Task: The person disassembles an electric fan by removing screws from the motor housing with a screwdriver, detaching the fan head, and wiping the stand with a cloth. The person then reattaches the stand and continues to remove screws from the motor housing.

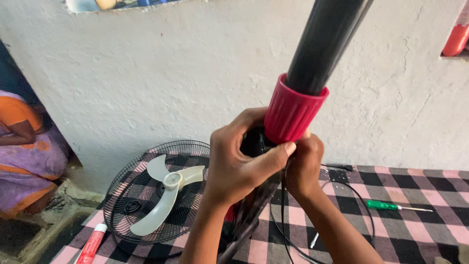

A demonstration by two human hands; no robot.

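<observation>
Fan pole point(322, 39), dark and thick, stands up in the middle, and both hands close tight just under its red collar point(293, 110): left hand point(239, 156) wraps the black part there, right hand point(304, 164) pinches behind. Fan blade point(166, 193) and wire guard point(146, 195) lie apart on the checked cloth point(415, 230), so the fan looks only partly put together. Wall point(171, 83) is close behind, with open room to the right by the green screwdriver point(391, 206).

Black wire fan guard point(128, 205), lying flat at eight o'clock on a pink-and-black checked cloth point(415, 195). White three-bladed fan blade point(168, 190), resting on the guard. Red-and-white tube point(92, 244), at the cloth's lower edge near seven o'clock. Green-handled screwdriver point(391, 206), at four o'clock on the cloth. Black cable point(361, 205), looped beside it. Rough white plastered wall point(146, 73) behind. A seated person in orange and purple cloth point(24, 151), at nine o'clock.
</observation>
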